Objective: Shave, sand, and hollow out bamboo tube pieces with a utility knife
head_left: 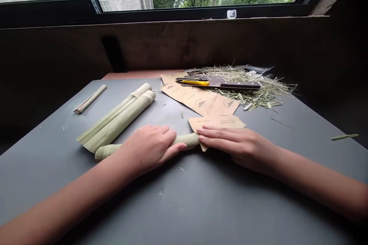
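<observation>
A pale green rolled stalk (pixel 188 140) lies across the grey table, its left end showing beyond my left wrist. My left hand (pixel 151 143) is closed around its middle, fingers wrapped over the top. My right hand (pixel 235 143) lies with fingers stretched out and together on a piece of brown printed paper (pixel 218 121), which covers the stalk's right end. The underside of that hand and the thumb are hidden. Left of my left hand, two thicker pale green rolls (pixel 123 118) rest side by side.
A short thin roll (pixel 90 98) lies at the far left. Further back, a cleaver (pixel 240 84) and a yellow cutter (pixel 195 82) rest on a brown paper strip (pixel 198 101), beside a heap of cut strips (pixel 267 88). A window frame (pixel 172 11) runs behind the table (pixel 184 206).
</observation>
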Demonstrator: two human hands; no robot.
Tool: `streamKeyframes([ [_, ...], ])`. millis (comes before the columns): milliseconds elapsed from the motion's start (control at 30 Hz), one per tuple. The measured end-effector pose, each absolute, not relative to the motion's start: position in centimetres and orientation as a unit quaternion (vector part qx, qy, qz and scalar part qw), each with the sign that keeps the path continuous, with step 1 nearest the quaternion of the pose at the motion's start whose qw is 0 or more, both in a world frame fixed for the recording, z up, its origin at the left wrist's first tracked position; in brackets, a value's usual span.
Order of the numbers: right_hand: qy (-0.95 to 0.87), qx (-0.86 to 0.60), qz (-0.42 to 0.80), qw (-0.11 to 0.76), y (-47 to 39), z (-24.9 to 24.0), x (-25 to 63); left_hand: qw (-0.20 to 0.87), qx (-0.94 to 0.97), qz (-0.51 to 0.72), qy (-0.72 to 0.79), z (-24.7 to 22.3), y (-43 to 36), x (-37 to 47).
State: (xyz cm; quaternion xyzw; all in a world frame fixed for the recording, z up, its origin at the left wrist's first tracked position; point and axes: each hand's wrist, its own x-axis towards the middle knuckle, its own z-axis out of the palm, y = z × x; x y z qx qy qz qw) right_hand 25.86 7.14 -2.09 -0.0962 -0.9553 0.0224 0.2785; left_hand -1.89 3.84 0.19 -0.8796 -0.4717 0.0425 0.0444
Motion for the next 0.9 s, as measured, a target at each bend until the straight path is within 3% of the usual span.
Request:
streamKeyframes([
  [133,-0.945,-0.127,-0.017,0.302,6.8,-2.1,25.9,0.044,-0.878,0.051,-0.475,0.4,3.7,-1.7],
  [300,-0.951,-0.137,-0.045,0.272,6.6,-2.3,25.9,0.026,-0.868,0.059,-0.492,0.9,3.6,-1.4],
  [533,-0.879,-0.262,-0.052,0.394,6.1,0.0,26.6,-0.027,-0.859,0.069,-0.507,1.5,3.2,-1.9],
  [733,-0.895,-0.318,-0.071,0.304,6.6,-1.0,27.2,-0.093,-0.863,0.087,-0.490,3.4,3.1,-1.4],
  [900,-0.873,-0.380,-0.054,0.301,8.5,-2.0,28.6,-0.101,-0.799,0.061,-0.590,4.5,7.3,0.3],
])
